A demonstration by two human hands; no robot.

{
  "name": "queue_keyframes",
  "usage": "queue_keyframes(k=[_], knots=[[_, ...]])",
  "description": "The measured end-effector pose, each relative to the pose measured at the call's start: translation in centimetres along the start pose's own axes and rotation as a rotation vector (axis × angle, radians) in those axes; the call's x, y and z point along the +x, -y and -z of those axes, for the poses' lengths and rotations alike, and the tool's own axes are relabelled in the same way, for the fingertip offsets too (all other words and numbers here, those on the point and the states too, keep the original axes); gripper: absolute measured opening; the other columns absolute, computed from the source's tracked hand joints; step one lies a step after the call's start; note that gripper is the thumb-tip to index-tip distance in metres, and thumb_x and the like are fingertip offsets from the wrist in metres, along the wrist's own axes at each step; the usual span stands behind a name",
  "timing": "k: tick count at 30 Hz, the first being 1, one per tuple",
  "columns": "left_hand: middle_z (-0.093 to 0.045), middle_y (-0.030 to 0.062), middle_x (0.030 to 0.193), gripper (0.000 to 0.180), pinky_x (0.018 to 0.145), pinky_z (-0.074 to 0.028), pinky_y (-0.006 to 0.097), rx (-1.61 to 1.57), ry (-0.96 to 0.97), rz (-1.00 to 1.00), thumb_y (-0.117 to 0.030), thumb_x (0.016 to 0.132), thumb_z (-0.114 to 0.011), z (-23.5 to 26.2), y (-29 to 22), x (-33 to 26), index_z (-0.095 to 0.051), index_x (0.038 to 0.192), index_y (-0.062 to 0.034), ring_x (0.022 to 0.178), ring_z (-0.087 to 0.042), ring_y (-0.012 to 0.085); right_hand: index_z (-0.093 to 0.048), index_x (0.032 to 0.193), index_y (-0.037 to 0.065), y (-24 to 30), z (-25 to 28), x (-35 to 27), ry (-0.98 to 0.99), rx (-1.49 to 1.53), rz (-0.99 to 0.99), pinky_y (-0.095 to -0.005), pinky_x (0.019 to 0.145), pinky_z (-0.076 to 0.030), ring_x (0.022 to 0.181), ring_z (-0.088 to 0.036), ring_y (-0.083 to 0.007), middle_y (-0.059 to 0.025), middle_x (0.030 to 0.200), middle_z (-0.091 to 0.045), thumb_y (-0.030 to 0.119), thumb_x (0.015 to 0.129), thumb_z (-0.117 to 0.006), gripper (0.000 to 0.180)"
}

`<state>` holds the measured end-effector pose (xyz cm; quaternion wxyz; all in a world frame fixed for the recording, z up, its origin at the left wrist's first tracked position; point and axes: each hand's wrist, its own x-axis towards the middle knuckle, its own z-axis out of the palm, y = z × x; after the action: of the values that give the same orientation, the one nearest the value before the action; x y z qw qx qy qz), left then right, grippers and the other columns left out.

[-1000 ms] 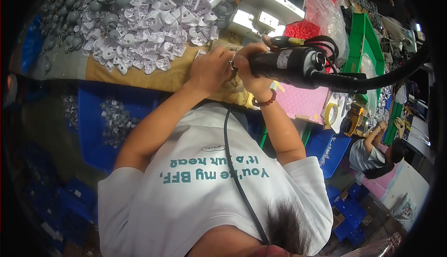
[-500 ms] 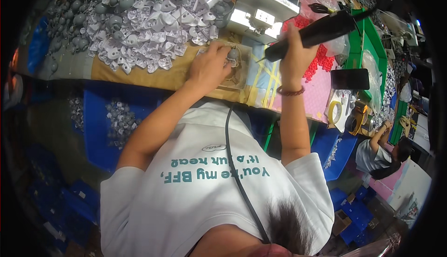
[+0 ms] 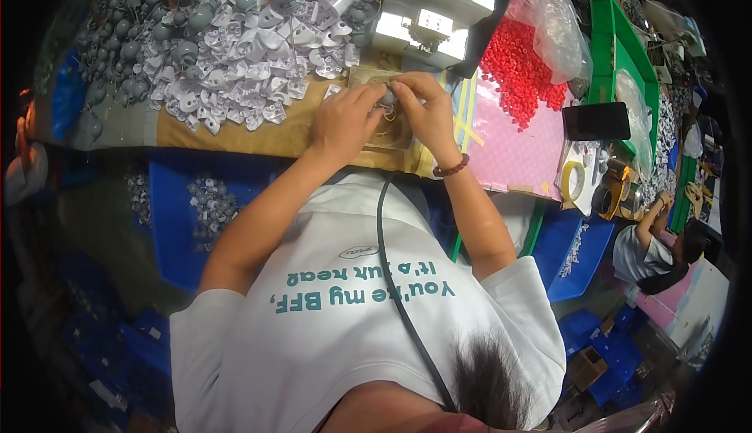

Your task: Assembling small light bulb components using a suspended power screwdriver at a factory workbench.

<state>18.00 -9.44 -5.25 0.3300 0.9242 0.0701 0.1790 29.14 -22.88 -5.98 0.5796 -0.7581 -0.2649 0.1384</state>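
Between the fingertips of both hands is a small grey round part (image 3: 388,97) with a thin wire loop hanging from it. My left hand (image 3: 345,123) is closed on its left side, fingers bent over it. My right hand (image 3: 427,112) pinches it from the right with thumb and forefinger. Both hands are over a shallow clear-walled tray (image 3: 380,160) at the table's front edge; the hands hide much of the tray. To the right of the white machine (image 3: 435,10), the black electric screwdriver (image 3: 487,37) stands upright, free of my hand.
White plastic parts (image 3: 251,49) and grey round parts (image 3: 125,33) heap at the back left. Red pieces (image 3: 521,65) lie on a pink sheet at right, near a black phone (image 3: 597,122), yellow tape (image 3: 574,181) and a green bin (image 3: 619,49). Another person (image 3: 654,249) sits far right.
My right hand has let go of the black screwdriver, which is now beside the machine. That hand has moved left to the grey part, joining my left hand.
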Motion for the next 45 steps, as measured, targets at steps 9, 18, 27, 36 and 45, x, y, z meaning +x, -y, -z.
queue_keyframes(k=[9,18,27,36,45], knots=[[-0.065,0.0085,0.1,0.036,0.074,-0.05,0.04,0.021,0.027,0.007,-0.011,0.079,-0.071,0.2,-0.2,0.2,-0.063,0.114,-0.0081,0.091,-0.063,0.0295,-0.056,0.101,-0.002,0.6,-3.1,1.0,-0.103,0.395,-0.125,-0.0269,0.069,-0.051,0.076,-0.064,-0.0132,-0.0112,0.083,-0.07,0.013,0.101,-0.051,0.016],[-0.065,0.0077,0.1,0.033,0.075,-0.05,0.04,0.036,0.02,-0.007,-0.012,0.08,-0.07,-0.2,0.2,0.0,-0.063,0.112,-0.0083,0.091,-0.063,0.0286,-0.045,0.099,0.0,0.9,-4.6,1.4,-0.247,0.419,-0.181,-0.0278,0.064,-0.051,0.064,-0.064,-0.0158,-0.0119,0.071,-0.065,0.016,0.105,-0.04,0.017],[-0.065,0.0065,0.102,0.032,0.076,-0.05,0.04,0.034,0.03,-0.047,-0.012,0.081,-0.07,0.1,0.0,0.0,-0.063,0.112,-0.0094,0.091,-0.064,0.0278,-0.039,0.103,0.0,2.2,-4.4,2.2,-0.364,0.585,-0.373,-0.0316,0.056,-0.052,0.055,-0.062,-0.0213,-0.0115,0.065,-0.058,0.019,0.105,-0.036,0.019],[-0.064,0.0033,0.102,0.036,0.075,-0.052,0.039,0.01,0.008,-0.073,-0.014,0.082,-0.068,0.0,0.3,0.1,-0.061,0.117,-0.0137,0.092,-0.064,0.0255,-0.046,0.11,0.001,1.8,-3.3,2.1,-0.203,0.648,-0.299,-0.0301,0.068,-0.055,0.072,-0.067,-0.0221,-0.0145,0.082,-0.066,0.021,0.104,-0.044,0.021],[-0.064,0.0121,0.102,0.031,0.077,-0.051,0.042,0.071,0.305,0.13,-0.009,0.082,-0.067,12.8,1.4,-6.2,-0.064,0.113,-0.0083,0.092,-0.063,0.0339,-0.065,0.1,-0.001,-1.5,8.6,-2.3,-0.254,0.02,-0.069,-0.0259,0.07,-0.052,0.08,-0.067,-0.0143,-0.0091,0.092,-0.069,0.01,0.097,-0.058,0.013]])
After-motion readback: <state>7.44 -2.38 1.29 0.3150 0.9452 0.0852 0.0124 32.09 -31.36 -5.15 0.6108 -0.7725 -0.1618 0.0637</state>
